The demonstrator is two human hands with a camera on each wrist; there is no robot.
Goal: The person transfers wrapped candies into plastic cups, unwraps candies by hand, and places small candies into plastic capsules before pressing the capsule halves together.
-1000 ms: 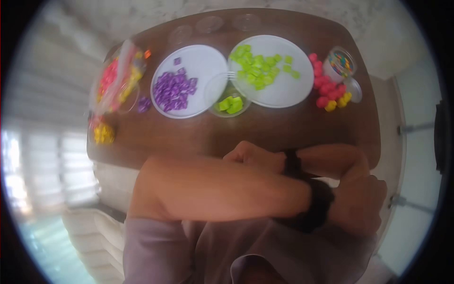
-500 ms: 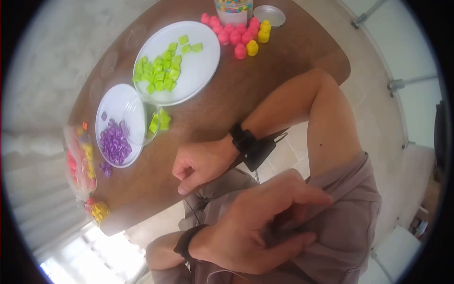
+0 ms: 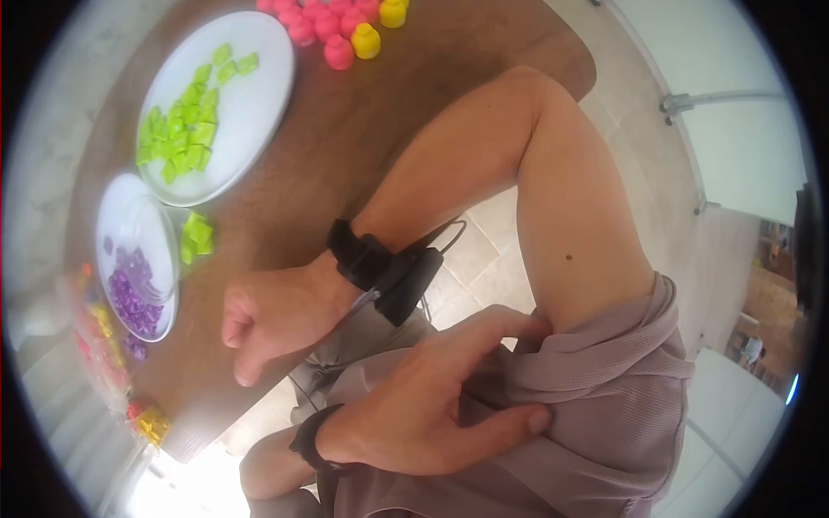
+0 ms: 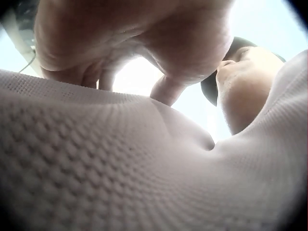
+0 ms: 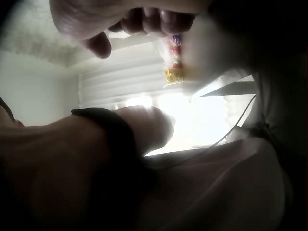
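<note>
My left hand (image 3: 423, 397) reaches across my body to the right sleeve (image 3: 604, 354) of the mauve shirt. Its fingertips touch the bunched hem by the upper arm, while the thumb lies apart on the cloth. In the left wrist view, this hand (image 4: 134, 38) arches over knitted fabric (image 4: 110, 159), with light showing between thumb and fingers. Loosely curled and holding nothing, my right hand (image 3: 281, 315) hangs at the table's near edge. The right wrist view shows the same hand (image 5: 125, 19) from below, thumb apart from the bent fingers.
On the brown table (image 3: 345, 112), green pieces (image 3: 177, 129) lie on a white plate (image 3: 250, 112) and purple pieces (image 3: 134, 302) on another. Beside them stands a clear bowl holding green pieces (image 3: 197, 237). Pink pots (image 3: 338, 52) and yellow pots (image 3: 366, 41) are farther back; a bag (image 3: 95, 337) lies left.
The view has turned right and down. My left arm, first crossed over the right, has drawn back, and its hand has moved onto the right sleeve. The right hand stays loosely curled.
</note>
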